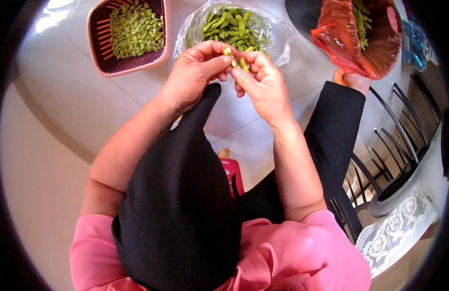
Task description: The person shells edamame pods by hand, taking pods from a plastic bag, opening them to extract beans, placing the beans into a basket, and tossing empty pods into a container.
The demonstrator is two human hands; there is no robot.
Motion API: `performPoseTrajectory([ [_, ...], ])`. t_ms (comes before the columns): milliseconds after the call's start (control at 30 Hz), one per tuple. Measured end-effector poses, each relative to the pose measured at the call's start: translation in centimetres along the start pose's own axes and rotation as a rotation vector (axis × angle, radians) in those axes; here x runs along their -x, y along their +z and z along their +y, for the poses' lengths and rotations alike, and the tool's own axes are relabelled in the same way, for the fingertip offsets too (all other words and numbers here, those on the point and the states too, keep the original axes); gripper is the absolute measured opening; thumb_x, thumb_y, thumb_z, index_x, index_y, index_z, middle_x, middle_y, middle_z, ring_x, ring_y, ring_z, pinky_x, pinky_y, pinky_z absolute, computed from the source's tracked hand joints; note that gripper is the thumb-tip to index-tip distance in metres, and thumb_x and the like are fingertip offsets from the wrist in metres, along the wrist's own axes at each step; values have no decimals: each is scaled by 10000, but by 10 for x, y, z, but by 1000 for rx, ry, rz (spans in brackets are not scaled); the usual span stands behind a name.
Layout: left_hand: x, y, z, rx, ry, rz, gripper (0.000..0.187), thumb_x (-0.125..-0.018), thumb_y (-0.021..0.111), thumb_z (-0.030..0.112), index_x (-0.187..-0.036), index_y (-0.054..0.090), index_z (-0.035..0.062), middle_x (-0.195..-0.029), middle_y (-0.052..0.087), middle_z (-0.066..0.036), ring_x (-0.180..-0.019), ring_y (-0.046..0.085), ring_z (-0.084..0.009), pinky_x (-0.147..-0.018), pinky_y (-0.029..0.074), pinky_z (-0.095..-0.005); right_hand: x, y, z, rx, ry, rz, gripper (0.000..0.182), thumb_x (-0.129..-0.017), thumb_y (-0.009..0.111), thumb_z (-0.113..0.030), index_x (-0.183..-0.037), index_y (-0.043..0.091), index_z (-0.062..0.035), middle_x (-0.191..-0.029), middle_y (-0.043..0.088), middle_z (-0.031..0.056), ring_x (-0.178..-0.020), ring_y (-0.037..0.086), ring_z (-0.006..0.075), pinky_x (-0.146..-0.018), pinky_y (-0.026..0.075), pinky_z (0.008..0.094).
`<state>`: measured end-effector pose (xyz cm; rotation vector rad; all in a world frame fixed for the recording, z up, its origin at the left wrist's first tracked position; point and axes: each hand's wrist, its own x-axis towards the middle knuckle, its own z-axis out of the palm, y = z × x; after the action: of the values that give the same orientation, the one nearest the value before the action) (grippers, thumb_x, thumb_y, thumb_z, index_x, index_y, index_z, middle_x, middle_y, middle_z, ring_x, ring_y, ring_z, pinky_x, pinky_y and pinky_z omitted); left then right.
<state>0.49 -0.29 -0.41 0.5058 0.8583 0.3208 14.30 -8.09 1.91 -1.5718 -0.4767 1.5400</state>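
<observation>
Between my two hands is a green bean pod (pixel 243 63), split open, with pale beans showing near the fingertips. My left hand (pixel 201 68) pinches its left end between thumb and forefinger. On the other end, the thumb and fingers of my right hand (pixel 263 82) are closed. Just beyond the hands, a clear plastic bag (pixel 277 41) lies open with whole green pods (pixel 229 26) in it. Up and to the left stands a pink-rimmed basket (pixel 168 36) holding shelled green beans (pixel 137 30).
A red plastic bag (pixel 331 46) with greenish pods or scraps inside is at the upper right, beside my foot. Black metal chair bars (pixel 401 131) and a lace-covered surface (pixel 394 225) are on the right. My black-trousered knee (pixel 176 194) rises in front of me.
</observation>
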Motion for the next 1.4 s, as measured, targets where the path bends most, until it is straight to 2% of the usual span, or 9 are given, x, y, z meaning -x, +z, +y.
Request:
performPoseTrajectory([
  [167,-1,-2,-3,-90,40,-5,169,-868,551,38,-1033,576,16,-932,619,-42,-739,573,-68,-650,482,-190,-2,0,5,250,-196,84,160,-808,605,-84,-934,549,-3,-752,594,61,-630,572,134,-556,471,280],
  [333,0,4,-4,-202,11,33,218,-883,523,42,-1091,571,-1,-951,613,-62,-784,597,-104,-688,500,-216,-3,5,-4,851,-497,223,114,-743,607,-83,-793,513,-43,-756,586,142,-668,583,328,-554,470,403],
  [667,-1,-3,-5,-2,-112,-57,207,-901,529,134,-1045,591,-1,-825,627,-43,-691,592,-85,-655,493,-199,-2,4,-5,1008,-553,211,146,-760,627,-149,-799,509,-71,-737,579,116,-633,581,303,-513,453,400],
  [867,10,-6,-3,-178,-120,-133,154,-897,508,116,-947,614,16,-782,618,-45,-644,584,-85,-583,493,-211,9,-23,-20,125,111,-72,81,-897,533,-82,-886,564,-9,-835,596,3,-796,552,82,-686,449,223],
  [967,10,-20,2,-123,-65,-69,137,-862,478,50,-895,608,21,-825,616,-65,-645,592,-109,-604,499,-221,23,-29,-53,527,-606,468,151,-892,530,-71,-1029,568,-20,-933,591,26,-862,555,95,-747,454,225],
  [1033,16,-19,24,-83,116,53,173,-802,433,-22,-859,593,10,-948,597,-116,-743,612,-152,-678,504,-245,34,-42,-93,523,-683,884,199,-916,474,-117,-1065,557,-14,-841,553,35,-716,507,78,-653,438,199],
  [1100,17,-36,40,-87,322,79,175,-806,427,-11,-862,593,-4,-971,598,-122,-830,606,-166,-735,502,-267,30,-64,-119,365,-1009,848,234,-902,485,-121,-1096,542,-2,-831,524,45,-663,488,82,-601,427,181],
  [1267,22,-61,76,-461,586,457,254,-800,407,3,-915,633,-14,-972,625,-71,-847,555,-95,-804,449,-232,8,-104,-122,1181,-893,1024,324,-805,613,-115,-1122,576,-54,-1168,486,147,-1031,496,202,-855,437,330],
  [1400,24,-66,73,-603,561,585,309,-787,389,-3,-929,664,7,-920,638,-32,-797,537,-62,-765,429,-199,1,-59,-84,1002,-996,668,187,-776,608,-51,-963,624,-52,-901,614,74,-817,587,185,-702,471,279],
])
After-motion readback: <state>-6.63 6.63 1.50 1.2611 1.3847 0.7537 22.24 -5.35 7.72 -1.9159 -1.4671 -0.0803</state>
